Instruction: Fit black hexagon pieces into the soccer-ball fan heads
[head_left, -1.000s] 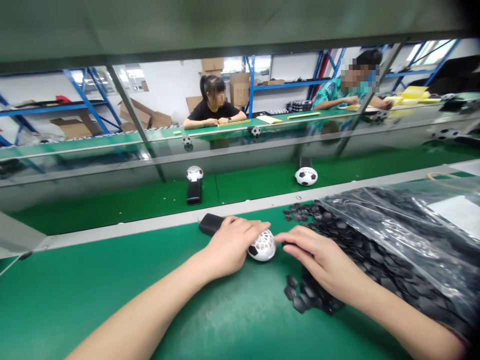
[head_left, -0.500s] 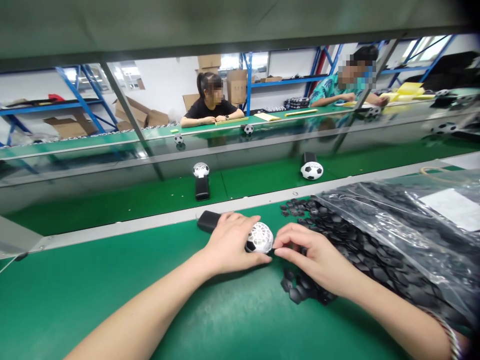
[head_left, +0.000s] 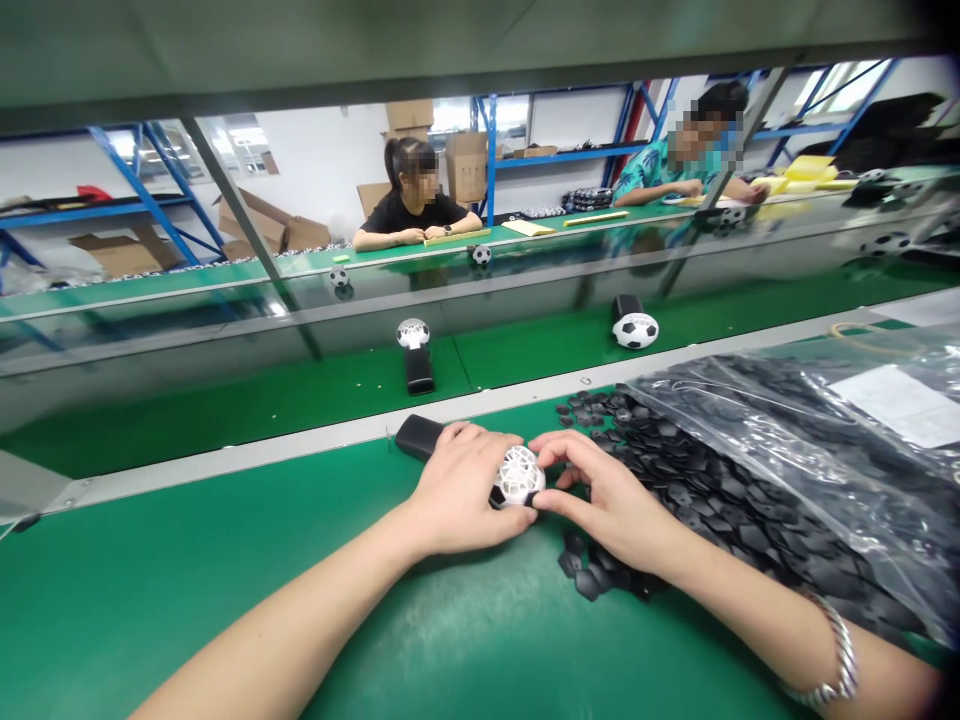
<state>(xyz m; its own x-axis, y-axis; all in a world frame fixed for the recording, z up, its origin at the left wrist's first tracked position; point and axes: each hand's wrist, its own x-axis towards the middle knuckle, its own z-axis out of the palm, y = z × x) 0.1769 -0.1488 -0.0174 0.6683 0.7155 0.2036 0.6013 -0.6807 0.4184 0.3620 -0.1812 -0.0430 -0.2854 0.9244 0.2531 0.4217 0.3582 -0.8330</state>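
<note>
Two bare hands meet over a soccer-ball-patterned device (head_left: 519,476) lying on a green bench (head_left: 300,600). Its round head, white with black patches and an open lattice on top, sits between the hands; its black handle (head_left: 418,437) points away to the upper left. The left hand (head_left: 463,490) is curved around the device, holding it down, with the thumb along the near side. The right hand (head_left: 611,500) is loosely curled, thumb and forefinger a little apart at the rim of the head; whether it grips anything cannot be told.

The step in hand looks like fitting a black patch to the side of the head. It seems to call for a steady left hold and firm, even pressure from the right fingertips, lest a patch sit crooked.

Loose black pieces (head_left: 675,460) lie in a heap beside the right hand, partly under a clear plastic bag (head_left: 787,440). A white paper sheet (head_left: 896,403) on the bag may be a label, but no writing on it is readable. No brand name can be made out anywhere.
</note>
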